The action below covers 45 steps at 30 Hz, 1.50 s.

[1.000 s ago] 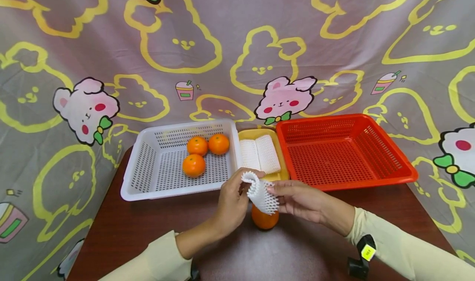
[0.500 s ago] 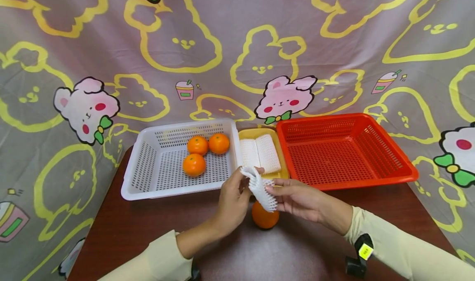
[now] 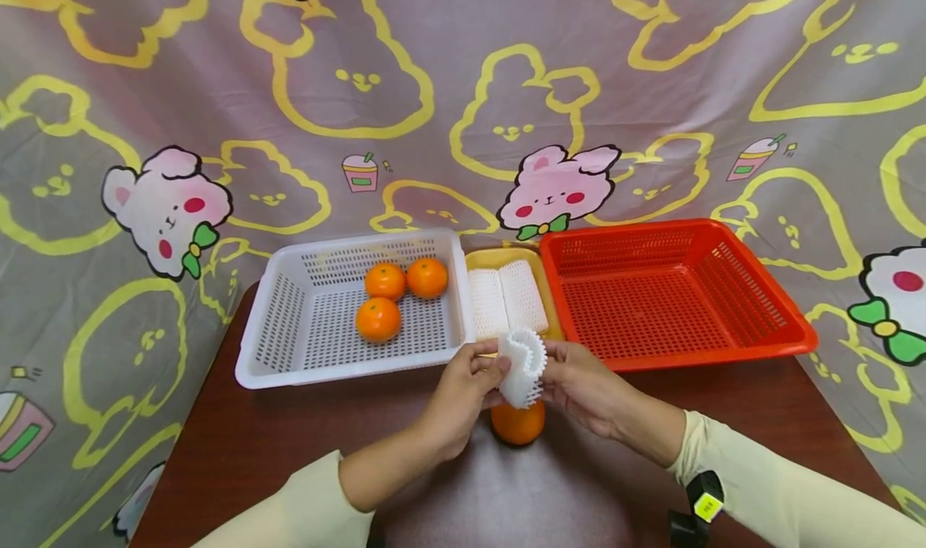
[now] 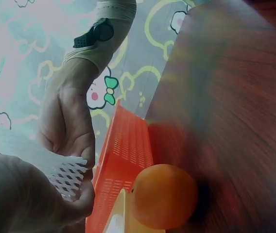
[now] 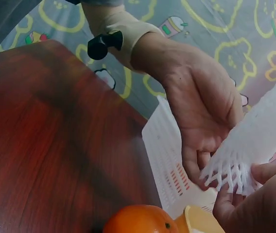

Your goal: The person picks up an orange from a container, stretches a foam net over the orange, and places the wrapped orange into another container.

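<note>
At the lower centre of the head view, the left hand (image 3: 463,387) and the right hand (image 3: 582,383) both pinch a white foam net sleeve (image 3: 522,367), fingers curled on its edges and pulling its mouth open, directly above 1 loose orange (image 3: 517,423) that sits on the dark wooden table (image 3: 289,451). The sleeve hangs just over the fruit and does not yet cover it; in the left wrist view the orange (image 4: 163,196) lies bare on the table below the stretched mesh (image 4: 69,172). Judging from this, the wrapping of this orange is only at its start: the net is opened but not drawn down. In the centre left of the frame, the white basket (image 3: 278,323) holds 3 unwrapped oranges (image 3: 394,295). Between the baskets, a yellow tray (image 3: 499,257) carries 2 more folded foam sleeves (image 3: 506,299). The red basket (image 3: 788,323) at the centre right has nothing in it, so no wrapped fruit seems finished, and 4 oranges look left to do.
</note>
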{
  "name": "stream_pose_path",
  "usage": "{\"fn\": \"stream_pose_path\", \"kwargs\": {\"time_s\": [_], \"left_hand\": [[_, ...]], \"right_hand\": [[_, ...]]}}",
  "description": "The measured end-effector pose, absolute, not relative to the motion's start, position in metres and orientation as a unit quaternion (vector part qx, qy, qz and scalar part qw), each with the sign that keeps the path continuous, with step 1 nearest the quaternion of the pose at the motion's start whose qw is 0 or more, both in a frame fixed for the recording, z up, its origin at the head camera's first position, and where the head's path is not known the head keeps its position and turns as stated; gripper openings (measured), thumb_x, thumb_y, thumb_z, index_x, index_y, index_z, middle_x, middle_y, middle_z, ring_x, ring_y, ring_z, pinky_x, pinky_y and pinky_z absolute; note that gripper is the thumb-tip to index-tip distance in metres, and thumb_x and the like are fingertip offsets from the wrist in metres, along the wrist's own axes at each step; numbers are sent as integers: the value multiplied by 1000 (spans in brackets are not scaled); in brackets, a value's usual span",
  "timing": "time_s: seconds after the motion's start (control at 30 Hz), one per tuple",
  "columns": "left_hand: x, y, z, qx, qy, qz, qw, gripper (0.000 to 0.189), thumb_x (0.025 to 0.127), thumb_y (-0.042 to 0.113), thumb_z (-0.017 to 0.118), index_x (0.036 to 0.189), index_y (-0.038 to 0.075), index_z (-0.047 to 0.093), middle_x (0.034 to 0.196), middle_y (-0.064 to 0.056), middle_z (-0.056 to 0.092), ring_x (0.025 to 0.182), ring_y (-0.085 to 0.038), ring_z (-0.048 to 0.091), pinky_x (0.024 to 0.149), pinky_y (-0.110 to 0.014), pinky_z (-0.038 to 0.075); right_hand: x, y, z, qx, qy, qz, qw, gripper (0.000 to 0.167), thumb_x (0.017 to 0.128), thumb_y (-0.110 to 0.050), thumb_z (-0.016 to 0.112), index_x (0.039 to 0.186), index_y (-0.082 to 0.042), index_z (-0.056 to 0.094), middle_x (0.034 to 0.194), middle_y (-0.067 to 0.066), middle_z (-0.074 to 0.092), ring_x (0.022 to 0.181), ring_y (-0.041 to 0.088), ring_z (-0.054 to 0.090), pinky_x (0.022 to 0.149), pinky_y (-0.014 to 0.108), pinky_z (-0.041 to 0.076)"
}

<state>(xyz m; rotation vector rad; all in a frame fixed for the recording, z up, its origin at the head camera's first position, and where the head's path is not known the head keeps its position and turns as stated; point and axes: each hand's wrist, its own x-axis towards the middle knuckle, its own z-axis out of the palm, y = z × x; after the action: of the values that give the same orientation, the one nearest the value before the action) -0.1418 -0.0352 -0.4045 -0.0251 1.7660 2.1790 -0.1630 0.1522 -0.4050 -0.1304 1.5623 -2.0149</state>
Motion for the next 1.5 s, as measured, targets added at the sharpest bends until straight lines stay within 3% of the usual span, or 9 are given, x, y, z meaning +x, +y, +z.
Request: {"fn": "stream_pose_path", "kwargs": {"time_s": [0.13,0.27,0.37,0.5,0.73,0.9,1.17,1.33,1.5], "left_hand": [[-145,-40,-406,-27,592,777,213,46,103,12,59,139,-12,44,115,-13,63,98,-15,64,88,-31,59],[-150,-48,-408,-43,525,795,303,42,104,8,54,139,-14,47,127,-15,64,109,-17,64,102,-35,55],[-151,-54,-411,-38,500,794,345,41,104,4,50,140,-15,47,125,-11,65,110,-17,64,100,-34,54],[-152,-58,-414,-27,493,795,353,42,103,3,49,141,-13,45,120,-5,65,108,-15,62,97,-31,51],[-159,-61,-418,-15,413,854,316,37,109,11,38,144,-2,40,128,-1,63,118,-15,57,107,-34,45],[-159,-62,-421,-26,359,888,286,24,111,13,32,129,7,46,114,3,68,106,-8,64,96,-25,53],[-147,-54,-430,-86,534,817,200,23,105,20,50,118,1,54,94,3,66,81,-6,64,70,-21,55],[-136,-41,-440,-120,671,724,107,22,101,18,55,107,-2,59,92,-1,60,84,-12,54,76,-24,46],[-134,-33,-454,-140,707,688,81,17,102,14,52,105,-2,56,91,-3,54,86,-16,49,77,-27,41]], "right_hand": [[-163,153,-405,-33,590,-757,280,48,99,2,48,144,16,38,113,1,71,102,12,69,93,28,59],[-165,157,-404,-13,575,-765,291,25,103,-6,49,126,3,54,106,-1,70,97,11,68,89,26,58],[-167,161,-405,-7,547,-779,307,17,106,-14,49,118,-4,56,107,0,69,98,12,67,90,26,58],[-168,166,-407,-11,495,-805,327,22,109,-17,43,125,-6,54,114,1,69,105,13,67,96,28,57],[-167,173,-410,-4,434,-831,348,30,112,-26,36,134,-10,48,125,2,68,113,13,67,100,31,56],[-164,176,-413,25,445,-830,337,29,112,-27,40,134,-11,46,121,0,69,109,11,68,98,29,57],[-151,173,-432,55,500,-814,291,23,111,-25,42,114,-12,61,100,-4,73,92,7,70,84,23,59],[-144,165,-447,81,578,-770,258,27,110,-27,44,119,-6,58,95,-5,70,87,7,67,78,24,59],[-142,158,-460,122,632,-732,221,33,109,-27,47,123,2,54,94,-3,68,86,10,65,76,27,57]]}}
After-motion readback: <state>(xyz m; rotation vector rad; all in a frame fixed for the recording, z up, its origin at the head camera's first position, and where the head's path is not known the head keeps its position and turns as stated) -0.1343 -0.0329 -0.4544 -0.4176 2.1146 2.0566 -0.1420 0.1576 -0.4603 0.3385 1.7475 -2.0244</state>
